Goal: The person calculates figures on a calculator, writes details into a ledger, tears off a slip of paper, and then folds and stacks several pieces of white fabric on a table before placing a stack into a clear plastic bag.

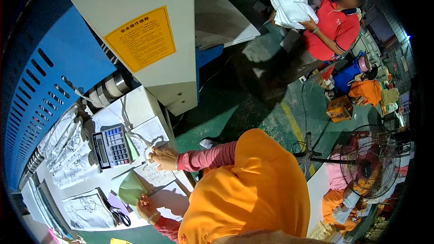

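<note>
White tabletop [135, 104] carries your calculator [111, 146]; right of it your right hand [163, 158] seemingly pens a paper sheet [151, 153], while below it your left hand [145, 208] pinches green paper [131, 189].

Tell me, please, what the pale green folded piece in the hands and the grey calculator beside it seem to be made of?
The pale green folded piece looks like thin matte paper or light fabric; it creases sharply. The grey calculator looks like hard moulded plastic, with raised keys and a glossy screen.

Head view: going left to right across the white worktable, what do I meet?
Black-handled scissors → calculator → green paper, touched by the left hand → right hand, resting on a printed sheet.
</note>
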Demonstrator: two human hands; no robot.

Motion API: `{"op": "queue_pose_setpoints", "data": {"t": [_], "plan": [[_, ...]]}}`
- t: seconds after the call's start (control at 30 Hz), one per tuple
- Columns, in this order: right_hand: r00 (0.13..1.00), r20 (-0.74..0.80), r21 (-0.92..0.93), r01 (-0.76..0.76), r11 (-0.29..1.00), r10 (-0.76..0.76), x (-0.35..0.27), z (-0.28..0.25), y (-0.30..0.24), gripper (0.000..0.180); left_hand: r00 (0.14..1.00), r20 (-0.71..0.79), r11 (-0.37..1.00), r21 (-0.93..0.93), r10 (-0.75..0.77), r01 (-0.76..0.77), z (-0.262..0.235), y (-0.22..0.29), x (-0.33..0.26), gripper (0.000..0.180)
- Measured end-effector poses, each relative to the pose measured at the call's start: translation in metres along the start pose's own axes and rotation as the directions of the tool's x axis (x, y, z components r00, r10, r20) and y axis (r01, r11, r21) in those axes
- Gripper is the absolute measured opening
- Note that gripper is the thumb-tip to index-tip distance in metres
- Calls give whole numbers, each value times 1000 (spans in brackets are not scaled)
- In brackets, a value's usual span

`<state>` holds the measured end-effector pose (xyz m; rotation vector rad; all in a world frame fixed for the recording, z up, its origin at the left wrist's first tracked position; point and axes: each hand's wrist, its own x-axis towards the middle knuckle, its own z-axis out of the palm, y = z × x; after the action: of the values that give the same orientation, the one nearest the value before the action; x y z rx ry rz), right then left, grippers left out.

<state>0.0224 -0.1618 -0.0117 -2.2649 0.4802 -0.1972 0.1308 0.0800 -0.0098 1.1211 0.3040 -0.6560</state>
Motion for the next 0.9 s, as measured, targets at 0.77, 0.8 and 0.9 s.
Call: {"op": "queue_pose_setpoints", "data": {"t": [0.77,0.8,0.9], "plan": [[999,-32,-13,5,1000,-6,2,6,4,49,996,-92,999,-35,16,-19,11,5,-7,16],[999,-31,-13,8,1000,-8,2,6,3,49,996,-93,999,-35,18,-21,14,5,-9,16],[999,-36,-52,11,999,-13,-1,2,2,50,995,-83,998,-24,48,-50,16,6,-10,17]]}}
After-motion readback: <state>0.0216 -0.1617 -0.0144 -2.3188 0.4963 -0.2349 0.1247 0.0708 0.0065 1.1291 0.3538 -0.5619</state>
